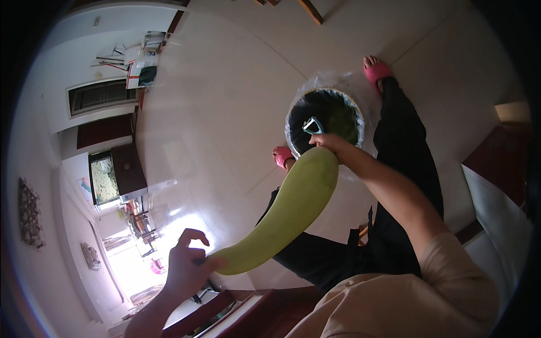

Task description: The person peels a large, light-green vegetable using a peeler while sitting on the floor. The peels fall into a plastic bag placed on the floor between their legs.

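A long, pale green gourd (pixel 283 215) lies slantwise across the middle of the view, its wide end at the upper right. My left hand (pixel 188 260) grips its narrow end at the stem, with one finger raised and bent. My right hand (pixel 327 143) is at the wide end, partly hidden behind the gourd, and holds a light blue peeler (pixel 312 126) with a metal blade. Below the peeler stands a round bin (pixel 361 126) lined with a clear plastic bag. Green scraps (pixel 341 122), probably peel, lie in the bin's dark inside.
My feet in pink slippers (pixel 377 72) stand on either side of the bin on the tiled floor (pixel 219 105). Wooden furniture legs (pixel 310 10) show at the top edge. Dark red furniture (pixel 283 312) lies at the bottom, and a red-topped cabinet (pixel 498 164) is at the right.
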A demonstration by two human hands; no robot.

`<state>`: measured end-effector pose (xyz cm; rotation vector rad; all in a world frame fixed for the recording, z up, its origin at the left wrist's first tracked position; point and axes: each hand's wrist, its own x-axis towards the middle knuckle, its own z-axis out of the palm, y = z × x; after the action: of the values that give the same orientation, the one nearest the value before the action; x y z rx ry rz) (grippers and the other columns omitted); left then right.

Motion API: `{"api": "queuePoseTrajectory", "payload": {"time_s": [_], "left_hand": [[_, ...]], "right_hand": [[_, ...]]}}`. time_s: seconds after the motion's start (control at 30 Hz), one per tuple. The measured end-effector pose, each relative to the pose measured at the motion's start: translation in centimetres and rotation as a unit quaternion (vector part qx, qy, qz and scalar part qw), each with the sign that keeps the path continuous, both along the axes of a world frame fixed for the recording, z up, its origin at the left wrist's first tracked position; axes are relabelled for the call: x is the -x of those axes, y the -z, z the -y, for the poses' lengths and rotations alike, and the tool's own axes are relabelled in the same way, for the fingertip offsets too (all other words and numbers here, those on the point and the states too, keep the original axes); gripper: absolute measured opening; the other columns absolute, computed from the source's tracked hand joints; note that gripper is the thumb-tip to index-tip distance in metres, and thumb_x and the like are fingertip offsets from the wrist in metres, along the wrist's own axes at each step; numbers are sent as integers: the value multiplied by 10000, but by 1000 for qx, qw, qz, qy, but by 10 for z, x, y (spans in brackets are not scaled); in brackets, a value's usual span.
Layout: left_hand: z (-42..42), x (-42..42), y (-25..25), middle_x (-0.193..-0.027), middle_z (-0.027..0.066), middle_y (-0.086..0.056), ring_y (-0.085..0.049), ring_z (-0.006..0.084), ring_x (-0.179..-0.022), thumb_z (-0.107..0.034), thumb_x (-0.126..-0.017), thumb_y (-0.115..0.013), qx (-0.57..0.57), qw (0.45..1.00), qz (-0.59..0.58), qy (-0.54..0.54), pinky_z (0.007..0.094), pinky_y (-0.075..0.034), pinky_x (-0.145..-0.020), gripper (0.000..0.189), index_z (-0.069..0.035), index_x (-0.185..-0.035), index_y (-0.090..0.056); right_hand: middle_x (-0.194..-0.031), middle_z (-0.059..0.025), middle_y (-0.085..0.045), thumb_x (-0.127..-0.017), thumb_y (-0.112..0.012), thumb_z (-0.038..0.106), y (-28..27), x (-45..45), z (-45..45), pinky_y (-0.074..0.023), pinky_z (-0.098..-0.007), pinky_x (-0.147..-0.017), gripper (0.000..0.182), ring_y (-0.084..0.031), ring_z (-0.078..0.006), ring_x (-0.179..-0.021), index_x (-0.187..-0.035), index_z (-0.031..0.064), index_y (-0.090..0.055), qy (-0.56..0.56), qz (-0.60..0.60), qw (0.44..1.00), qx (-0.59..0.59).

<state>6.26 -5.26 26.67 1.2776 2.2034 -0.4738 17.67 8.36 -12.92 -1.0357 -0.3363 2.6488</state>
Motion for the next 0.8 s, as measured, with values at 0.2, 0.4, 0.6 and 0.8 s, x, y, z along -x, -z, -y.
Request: {"api": "queuePoseTrajectory", "payload": {"time_s": [0.2,0.4,0.6,0.8], "left_hand": [[31,5,19,-518,-55,-362,-331,26,-434,55,-672,-559,-426,905,12,8,171,-261,-442,292,-35,-917,-427],[-3,-14,47,-574,-62,-314,-278,-15,-435,115,-599,-462,-572,811,76,-96,153,-198,-405,308,-83,-805,-347],[-23,-8,100,-686,-35,-238,-251,15,-529,79,-577,-471,-536,800,202,-177,142,-207,-452,300,-100,-730,-284],[-37,44,138,-699,-19,-250,-271,64,-527,81,-585,-479,-559,819,56,-121,175,-251,-478,228,-54,-692,-330]], "right_hand": [[-478,-30,-484,-781,-540,258,-7,0,-6,-357,-299,-423,320,-456,-145,-406,-515,100,-457,21,-49,998,-18],[-581,-130,-593,-836,-517,272,-4,-20,-17,-467,-369,-521,321,-595,-231,-511,-644,19,-563,46,373,798,-472],[-625,-100,-614,-904,-462,352,-19,-37,-31,-509,-296,-551,383,-616,-198,-548,-817,-3,-576,49,175,954,-238],[-777,-159,-626,-847,-502,254,95,17,-50,-488,-365,-590,239,-616,-273,-695,-828,18,-535,-187,362,703,-584]]}}
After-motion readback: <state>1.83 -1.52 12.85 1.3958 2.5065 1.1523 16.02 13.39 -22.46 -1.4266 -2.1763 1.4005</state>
